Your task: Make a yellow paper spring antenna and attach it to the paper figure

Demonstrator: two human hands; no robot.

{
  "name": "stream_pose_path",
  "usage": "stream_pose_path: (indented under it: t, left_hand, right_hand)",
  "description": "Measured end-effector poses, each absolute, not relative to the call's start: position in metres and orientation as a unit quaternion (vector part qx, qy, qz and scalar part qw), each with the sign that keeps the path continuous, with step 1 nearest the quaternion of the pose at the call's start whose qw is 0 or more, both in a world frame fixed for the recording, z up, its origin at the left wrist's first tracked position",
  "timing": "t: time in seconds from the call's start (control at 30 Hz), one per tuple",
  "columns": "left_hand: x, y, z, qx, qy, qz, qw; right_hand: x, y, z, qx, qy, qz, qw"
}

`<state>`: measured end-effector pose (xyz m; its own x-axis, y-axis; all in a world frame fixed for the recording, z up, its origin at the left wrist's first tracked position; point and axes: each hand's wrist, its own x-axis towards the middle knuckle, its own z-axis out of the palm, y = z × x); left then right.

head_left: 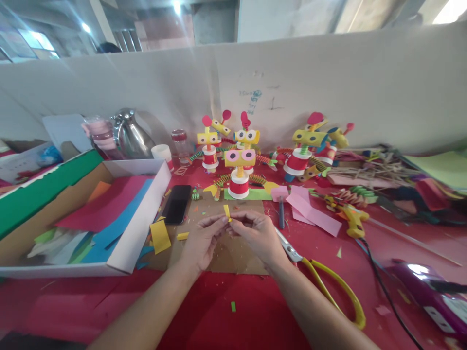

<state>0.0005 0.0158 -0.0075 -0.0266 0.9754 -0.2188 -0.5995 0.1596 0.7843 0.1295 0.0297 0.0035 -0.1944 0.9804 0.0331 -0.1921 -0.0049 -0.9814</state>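
Note:
My left hand (pixel 206 238) and my right hand (pixel 257 233) meet over a brown cardboard sheet (pixel 233 260). Between their fingertips they pinch a narrow yellow paper strip (pixel 226 212), one end of which points up. Left of my left hand lie a small yellow paper piece (pixel 182 236) and a yellow paper rectangle (pixel 160 236). Just beyond my hands stands a paper-cup figure (pixel 239 187) with a yellow tube head, round eyes and folded-paper arms. Large yellow-handled scissors (pixel 317 277) lie partly behind my right forearm.
At left stands an open box (pixel 136 243) of coloured paper, beside a black phone (pixel 177 204). More cup figures (pixel 297 160) line the wall. Pink paper strips (pixel 314 214), a yellow glue gun (pixel 353 219) with a cord and a purple device (pixel 430 296) are at right. A steel jug (pixel 133 136) stands behind.

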Motion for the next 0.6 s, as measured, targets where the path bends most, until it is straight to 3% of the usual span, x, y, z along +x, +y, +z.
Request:
stream_pose_path:
  t: [0.6]
  left_hand:
    - [-0.0012,0.0165,-0.0123,0.26,0.379,0.606,0.649]
  right_hand:
    - [0.131,0.034,-0.0007,-0.384,-0.466,0.625,0.495]
